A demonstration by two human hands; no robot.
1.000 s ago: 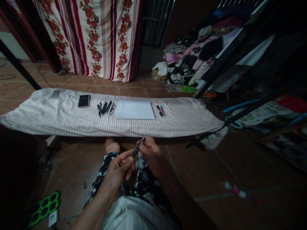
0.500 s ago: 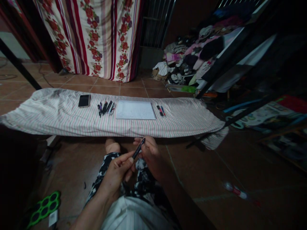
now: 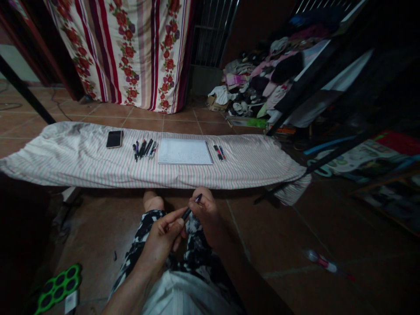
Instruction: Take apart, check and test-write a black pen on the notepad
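A dark pen (image 3: 186, 214) is held slantwise above my lap, its tip end pointing away and to the right. My left hand (image 3: 166, 227) pinches its near end between thumb and fingers. Around the far end, the fingers of my right hand (image 3: 204, 209) are closed, with the dark tip sticking out past them. Beyond my hands, an open spiral notebook (image 3: 185, 151) lies on the striped cloth (image 3: 177, 177). Several pens (image 3: 145, 148) lie left of the notebook, and a few more pens (image 3: 219, 152) lie to its right.
A phone (image 3: 114, 139) rests on the cloth at the left. Below left on the floor is a green object with round dark cups (image 3: 59, 286). A bottle (image 3: 322, 261) lies on the floor at right. Piled clothes (image 3: 259, 78) and a floral curtain (image 3: 131, 57) stand behind.
My right hand has closed its fingers around the far part of the pen, where they were looser before. My left hand keeps its pinch.
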